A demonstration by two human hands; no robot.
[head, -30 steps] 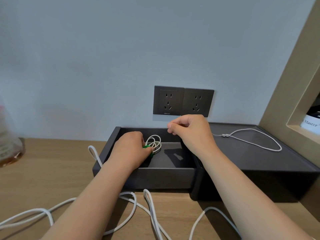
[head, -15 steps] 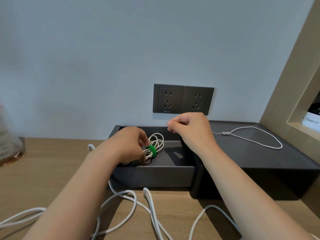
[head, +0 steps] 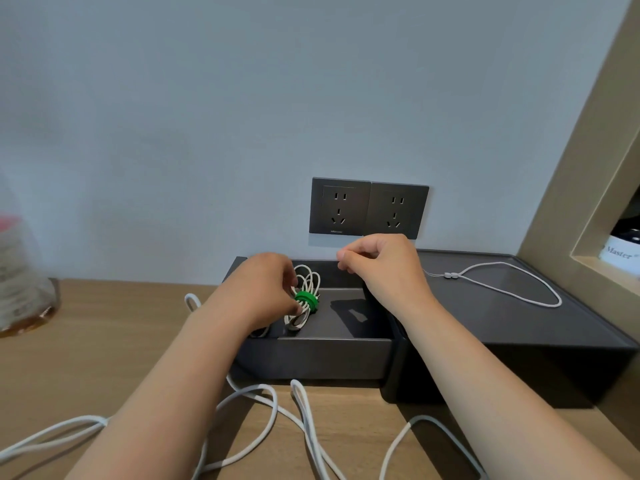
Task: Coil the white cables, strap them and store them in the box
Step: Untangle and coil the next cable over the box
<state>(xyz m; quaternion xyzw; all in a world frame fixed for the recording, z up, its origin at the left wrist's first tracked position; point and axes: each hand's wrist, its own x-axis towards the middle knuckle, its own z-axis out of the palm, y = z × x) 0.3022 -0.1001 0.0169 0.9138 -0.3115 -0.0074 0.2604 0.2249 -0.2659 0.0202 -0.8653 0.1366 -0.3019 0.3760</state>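
Note:
A coiled white cable [head: 306, 296] bound by a green strap [head: 306, 301] stands tilted inside the open dark grey box [head: 311, 358], at its left side. My left hand [head: 263, 292] reaches over the box's left wall, and its thumb and fingertips pinch the coil beside the strap. My right hand [head: 381, 268] hovers above the box's right rear corner with its fingers curled and thumb against the index finger. Nothing shows between those fingertips. Loose white cables [head: 277, 420] lie looped on the wooden table in front of the box.
The dark lid [head: 519, 327] lies right of the box with a thin white cord [head: 502, 289] looped on it. Two wall sockets [head: 369, 209] sit behind. A blurred clear container [head: 20, 289] stands at far left, and a beige shelf frame [head: 588, 202] is at right.
My left hand has drawn back from deep in the box, so the strapped coil now shows in full. My right hand has barely moved.

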